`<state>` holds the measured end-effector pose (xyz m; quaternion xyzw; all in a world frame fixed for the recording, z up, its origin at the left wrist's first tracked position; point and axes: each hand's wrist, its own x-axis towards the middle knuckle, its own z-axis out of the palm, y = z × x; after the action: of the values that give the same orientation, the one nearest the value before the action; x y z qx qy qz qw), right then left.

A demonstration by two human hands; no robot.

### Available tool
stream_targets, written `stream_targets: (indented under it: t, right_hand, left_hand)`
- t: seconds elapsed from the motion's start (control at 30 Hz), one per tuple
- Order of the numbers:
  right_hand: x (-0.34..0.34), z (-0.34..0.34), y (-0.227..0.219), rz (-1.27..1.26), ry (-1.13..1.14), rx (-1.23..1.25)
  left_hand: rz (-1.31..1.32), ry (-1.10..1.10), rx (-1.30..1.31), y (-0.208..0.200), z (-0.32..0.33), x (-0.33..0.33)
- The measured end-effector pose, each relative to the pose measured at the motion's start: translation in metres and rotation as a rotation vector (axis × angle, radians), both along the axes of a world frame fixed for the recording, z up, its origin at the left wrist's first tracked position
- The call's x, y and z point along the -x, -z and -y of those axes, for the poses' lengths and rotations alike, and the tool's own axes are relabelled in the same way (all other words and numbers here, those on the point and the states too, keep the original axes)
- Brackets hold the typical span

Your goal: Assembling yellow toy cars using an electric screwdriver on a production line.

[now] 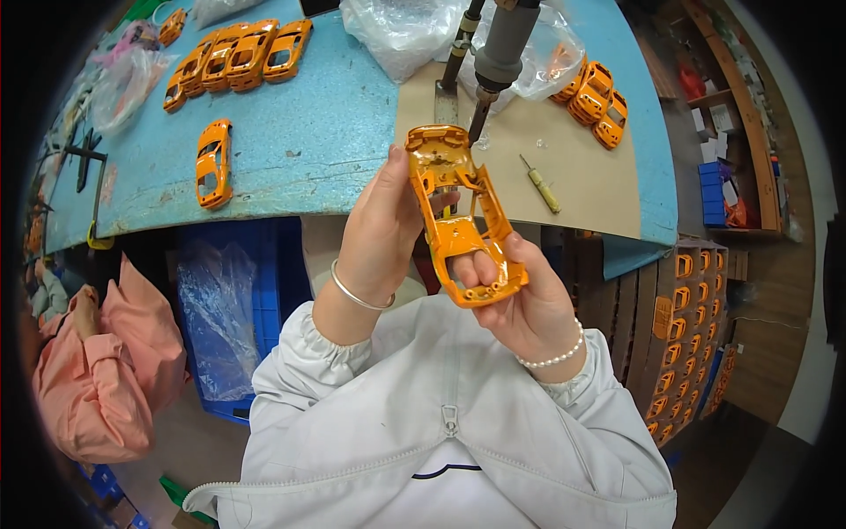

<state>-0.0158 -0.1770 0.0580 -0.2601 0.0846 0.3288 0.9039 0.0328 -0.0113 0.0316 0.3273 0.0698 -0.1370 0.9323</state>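
An orange toy car body shell [460,234] is held up in front of the table edge, its hollow underside facing me. My left hand [384,220] grips its far left side, thumb along the edge and a fingertip showing through the opening. My right hand [536,300] holds the near right end, with fingers seen through the near window opening. Just beyond the shell's far end, a grey cylindrical tool [502,53] points down with its narrow dark tip; whether they touch, I cannot tell. Right of it, a small yellow-handled screwdriver [539,185] lies on brown paper.
Several orange car shells [251,55] stand in a row at the far left, with a single shell [213,164] nearer. More shells [592,95] lie at the right beside plastic bags [397,31]. Below, a blue crate [273,309] and a rack of shells [687,335] flank me. A person in pink [115,370] sits left.
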Motion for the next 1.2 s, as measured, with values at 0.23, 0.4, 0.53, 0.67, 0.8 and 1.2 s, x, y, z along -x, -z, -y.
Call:
stream_targets:
  t: [0.23,0.4,0.53,0.67,0.8,1.2]
  right_hand:
    - [0.007,0.003,-0.014,0.041,0.029,0.013]
    - [0.008,0.004,-0.012,0.072,0.018,0.035]
    - [0.008,0.003,-0.016,0.051,0.018,0.033]
    - [0.008,0.005,-0.019,0.035,0.002,0.030]
    - [0.009,0.006,-0.015,-0.001,-0.027,0.071]
    - [-0.128,0.042,0.053,1.484,0.408,1.961]
  left_hand:
    - [0.107,0.045,-0.097,-0.004,0.003,0.000]
    - [0.105,0.055,-0.077,-0.003,0.002,0.002]
    - [0.084,0.075,-0.013,0.000,0.003,0.000]
    - [0.051,0.067,-0.001,-0.001,0.003,0.001]
    - [0.057,0.074,-0.054,0.008,0.000,0.006]
    - [-0.191,0.007,0.275,0.031,-0.012,0.043]
